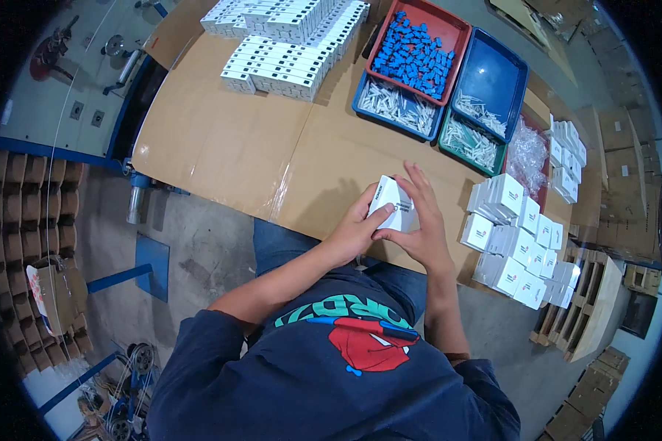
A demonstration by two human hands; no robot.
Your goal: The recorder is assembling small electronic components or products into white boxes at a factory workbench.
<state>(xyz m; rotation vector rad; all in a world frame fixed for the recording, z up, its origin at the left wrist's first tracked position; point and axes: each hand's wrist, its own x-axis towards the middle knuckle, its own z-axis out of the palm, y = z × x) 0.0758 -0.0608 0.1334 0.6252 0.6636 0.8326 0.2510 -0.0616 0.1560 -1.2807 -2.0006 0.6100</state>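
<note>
Tabletop [221, 147], white box [394, 197] inside grip [429, 231]

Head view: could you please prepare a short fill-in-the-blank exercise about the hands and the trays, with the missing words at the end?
1. The left hand and the right hand are both on a small box coloured ____.
2. The small blue pieces lie in a ____ tray.
3. In the picture, the clear plastic lies to the ____ of the green tray.
Missing words: white; red; right.
</note>
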